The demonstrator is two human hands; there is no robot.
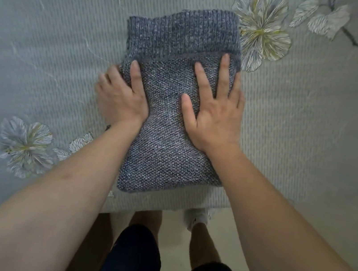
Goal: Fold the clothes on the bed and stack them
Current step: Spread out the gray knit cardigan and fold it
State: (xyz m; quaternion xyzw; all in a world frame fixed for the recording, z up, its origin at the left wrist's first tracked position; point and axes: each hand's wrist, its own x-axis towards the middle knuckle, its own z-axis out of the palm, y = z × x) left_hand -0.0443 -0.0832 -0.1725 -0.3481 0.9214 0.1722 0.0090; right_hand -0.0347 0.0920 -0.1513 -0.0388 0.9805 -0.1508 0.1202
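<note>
A blue-grey knitted garment (166,121) is seen folded into a long rectangle on the bed (303,131), near its front edge, between the flower prints (261,32) of the grey cover. Its far part is made in a darker ribbed knit. A nearer layer of finer, lighter mottled knit is laid over it, with a straight edge running across. The right hand (216,117) is laid flat on this upper layer, with the fingers straight and spread, and nothing is held in it. The left hand (120,98) is placed at the left edge of the garment: the thumb (136,70) is put on top and the other fingers are curled down beside the fold, so the edge is gripped. The fingertips are hidden. The hands are kept apart, one at each side. What kind of garment it is cannot be told from the folded shape. The near corners are partly covered by the forearms, and below them dark shorts (137,257) and the pale floor (216,235) are seen.
</note>
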